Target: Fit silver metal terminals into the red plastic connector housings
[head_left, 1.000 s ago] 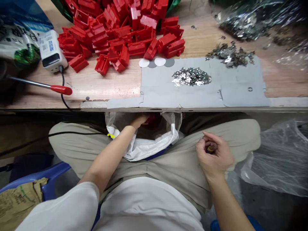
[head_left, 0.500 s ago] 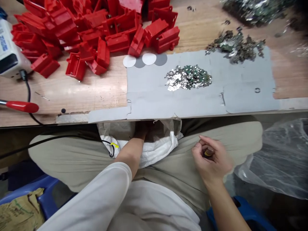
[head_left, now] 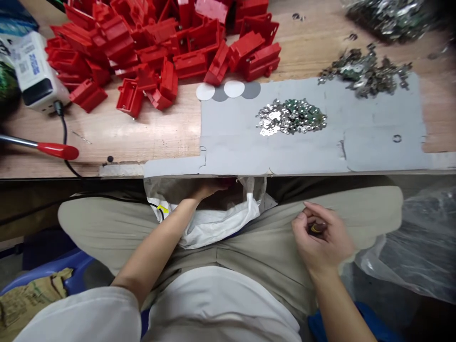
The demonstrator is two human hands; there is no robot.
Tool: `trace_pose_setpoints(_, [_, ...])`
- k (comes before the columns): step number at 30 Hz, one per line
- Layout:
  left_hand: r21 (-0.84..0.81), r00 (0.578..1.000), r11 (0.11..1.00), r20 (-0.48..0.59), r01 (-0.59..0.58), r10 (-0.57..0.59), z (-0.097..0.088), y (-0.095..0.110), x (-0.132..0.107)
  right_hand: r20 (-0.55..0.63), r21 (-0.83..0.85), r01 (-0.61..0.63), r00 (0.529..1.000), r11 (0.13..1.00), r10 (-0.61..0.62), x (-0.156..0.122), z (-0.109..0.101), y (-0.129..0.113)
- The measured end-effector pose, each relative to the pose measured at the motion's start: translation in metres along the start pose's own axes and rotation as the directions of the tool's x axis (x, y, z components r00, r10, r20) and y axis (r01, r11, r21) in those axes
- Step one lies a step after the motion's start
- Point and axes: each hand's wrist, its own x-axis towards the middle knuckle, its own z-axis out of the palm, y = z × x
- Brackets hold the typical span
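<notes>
My left hand (head_left: 208, 190) reaches into an open white sack (head_left: 217, 225) on my lap, just under the table edge. Its fingers are in shadow; a dark reddish patch shows near the fingertips, too dim to make out. Over my thigh, my right hand (head_left: 322, 237) is closed around a short brown handle with a yellow band (head_left: 318, 229); most of it is hidden in the palm. A heap of small shiny metal clips (head_left: 292, 116) lies on a grey sheet (head_left: 235, 152) above the sack. Red plastic housings (head_left: 190, 64) are piled at the back left.
More metal pieces (head_left: 366, 71) lie at the sheet's right, with a bag of them (head_left: 390, 19) behind. A white box with a cable (head_left: 42, 71) and a red-handled tool (head_left: 59, 150) are at the left. Clear plastic (head_left: 416, 242) hangs at the right.
My left forearm has swung outward to the left and the hand has come higher in the sack, so more of it shows. My right hand keeps its grip. The view has shifted slightly.
</notes>
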Motion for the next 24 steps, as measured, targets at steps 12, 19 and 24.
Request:
trace_pose_setpoints(12, [-0.107, 0.954, 0.954, 0.076, -0.281, 0.289, -0.018, 0.050, -0.092, -0.070, 0.006, 0.028, 0.997, 1.000, -0.028, -0.006, -0.001, 0.000])
trace_pose_setpoints(19, [-0.127, 0.942, 0.938, 0.058, -0.321, 0.330, -0.018, 0.066, -0.110, -0.081, 0.022, 0.031, 0.996, 0.999, -0.029, -0.007, -0.002, 0.000])
trace_pose_setpoints(24, [-0.011, 0.987, 0.988, 0.047, -0.156, 0.156, -0.023, 0.059, -0.105, -0.082, 0.036, 0.031, 0.996, 0.999, -0.028, -0.007, -0.003, -0.003])
